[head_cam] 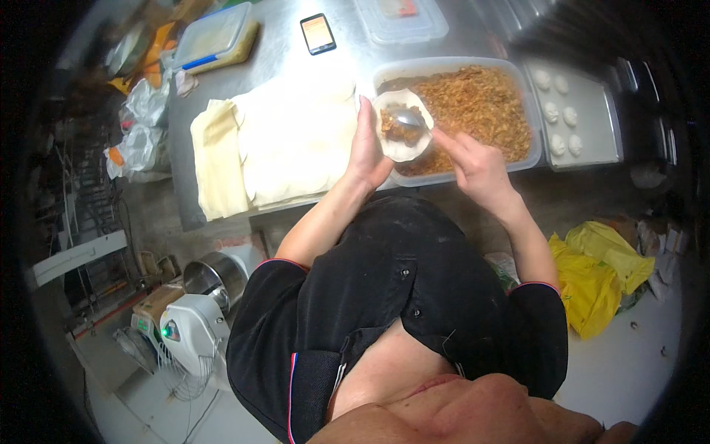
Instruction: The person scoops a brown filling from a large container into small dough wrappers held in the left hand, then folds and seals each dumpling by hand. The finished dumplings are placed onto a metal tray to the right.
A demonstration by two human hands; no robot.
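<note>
On my left hand (368, 145) lies a round dough wrapper (404, 152), held over the left edge of a plastic tub (533, 119). Brown chopped filling (389, 126) sits in the wrapper, with the bowl of a metal spoon (406, 120) pressed on it. My right hand (476, 165) is closed around the spoon, its handle mostly hidden by the fingers. More chopped filling (477, 105) fills much of the tub. Many round dough wrappers (299, 139) are spread to the left, beside a folded pale cloth (219, 161).
Right of the tub, a metal tray (588, 158) holds several pleated buns (570, 116). Farther back are a phone (318, 34), a lidded container (216, 39) and a plastic lid (402, 22). A mixer (194, 327) stands below left; yellow bags (593, 283) lie below right.
</note>
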